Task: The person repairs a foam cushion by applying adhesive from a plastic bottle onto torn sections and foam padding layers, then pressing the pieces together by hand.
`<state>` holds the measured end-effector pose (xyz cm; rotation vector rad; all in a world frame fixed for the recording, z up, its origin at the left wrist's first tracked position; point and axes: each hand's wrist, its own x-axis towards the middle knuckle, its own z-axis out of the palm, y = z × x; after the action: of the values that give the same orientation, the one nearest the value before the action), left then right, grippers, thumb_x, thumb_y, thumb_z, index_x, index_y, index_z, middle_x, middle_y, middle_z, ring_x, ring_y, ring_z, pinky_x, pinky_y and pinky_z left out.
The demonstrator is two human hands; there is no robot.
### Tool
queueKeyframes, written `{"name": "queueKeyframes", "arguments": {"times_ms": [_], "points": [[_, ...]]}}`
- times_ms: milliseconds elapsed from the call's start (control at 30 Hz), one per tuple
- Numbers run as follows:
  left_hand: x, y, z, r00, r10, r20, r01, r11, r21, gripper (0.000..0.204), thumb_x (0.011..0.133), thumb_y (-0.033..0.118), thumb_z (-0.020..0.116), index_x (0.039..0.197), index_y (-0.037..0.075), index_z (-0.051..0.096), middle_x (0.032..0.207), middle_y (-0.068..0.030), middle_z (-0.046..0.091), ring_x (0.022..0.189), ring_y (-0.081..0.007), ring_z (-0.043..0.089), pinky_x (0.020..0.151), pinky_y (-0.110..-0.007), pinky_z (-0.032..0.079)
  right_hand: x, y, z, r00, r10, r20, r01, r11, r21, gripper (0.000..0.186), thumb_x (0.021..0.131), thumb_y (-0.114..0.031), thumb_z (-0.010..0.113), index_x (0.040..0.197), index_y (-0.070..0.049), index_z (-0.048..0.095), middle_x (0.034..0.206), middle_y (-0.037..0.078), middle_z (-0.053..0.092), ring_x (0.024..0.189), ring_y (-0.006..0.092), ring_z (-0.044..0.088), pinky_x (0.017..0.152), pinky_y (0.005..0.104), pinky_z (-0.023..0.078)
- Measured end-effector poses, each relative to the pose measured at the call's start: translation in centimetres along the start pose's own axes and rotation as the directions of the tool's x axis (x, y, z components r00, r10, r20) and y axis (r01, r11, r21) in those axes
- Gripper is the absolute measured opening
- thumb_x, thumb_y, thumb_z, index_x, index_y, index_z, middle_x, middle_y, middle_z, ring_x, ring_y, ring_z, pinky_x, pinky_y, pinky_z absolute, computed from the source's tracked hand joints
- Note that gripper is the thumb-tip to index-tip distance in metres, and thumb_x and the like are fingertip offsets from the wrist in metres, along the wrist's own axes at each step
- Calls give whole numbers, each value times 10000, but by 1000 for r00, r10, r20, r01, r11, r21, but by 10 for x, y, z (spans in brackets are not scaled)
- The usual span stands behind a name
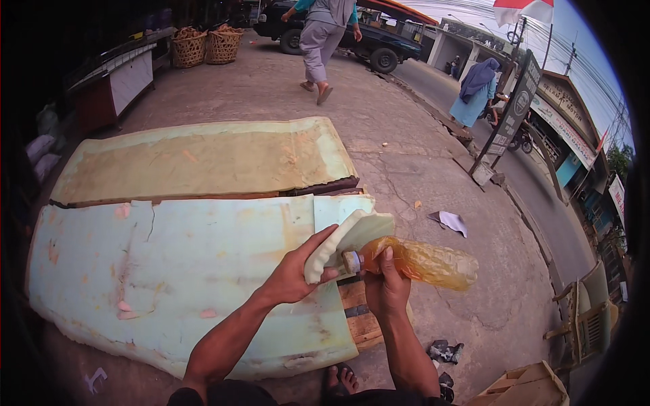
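My left hand (298,271) grips a pale foam piece (345,240) with a wavy, uneven edge, tilted up off the surface. In my right hand (387,281) lies a crumpled clear plastic bottle (437,260) holding amber-yellow liquid. Its capped neck points left, close against the foam piece, and my thumb presses on its side. Under my arms spreads a large pale-green foam slab (203,250) with stains, cracks and pinkish patches. Behind it is a second slab (196,159), its middle coated brownish-yellow.
Wooden slats (362,318) show beneath the near slab's right end. A wooden chair (589,304) and a wooden frame (525,387) stand at lower right. A paper scrap (450,222) lies on the concrete. Wicker baskets (223,46), a walking person (323,47) and a dark truck (379,40) are farther off.
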<state>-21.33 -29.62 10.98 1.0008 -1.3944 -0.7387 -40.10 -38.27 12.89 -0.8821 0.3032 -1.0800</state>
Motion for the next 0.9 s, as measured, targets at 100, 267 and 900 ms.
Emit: {"name": "queueKeyframes", "arguments": {"times_ms": [100, 267, 900], "points": [[4, -5, 13, 971, -141, -191, 164, 981, 106, 589, 976, 314, 717, 1471, 65, 516, 1239, -180, 688, 1156, -263, 664, 967, -390, 514, -5, -20, 15, 965, -236, -119, 148, 856, -495, 204, 1037, -186, 646, 1146, -17, 614, 1025, 96, 676, 784, 128, 629, 668, 282, 516], [18, 4, 34, 986, -149, -70, 162, 952, 260, 447, 865, 67, 689, 1312, 77, 665, 1031, -229, 740, 923, -361, 739, 833, -409, 564, 4, -51, 34, 726, -289, 624, 686, 374, -624, 223, 917, -15, 726, 1106, -4, 608, 982, 134, 709, 846, 191, 702, 759, 310, 568], [10, 7, 48, 997, 1, -80, 17, 973, 232, 605, 757, 47, 727, 1356, 42, 640, 1214, -211, 714, 1118, -343, 708, 957, -395, 565, 19, -79, 12, 908, -318, 272, 382, 363, -850, 220, 913, -33, 762, 1071, 4, 614, 946, 90, 713, 828, 112, 681, 740, 254, 567]]}}
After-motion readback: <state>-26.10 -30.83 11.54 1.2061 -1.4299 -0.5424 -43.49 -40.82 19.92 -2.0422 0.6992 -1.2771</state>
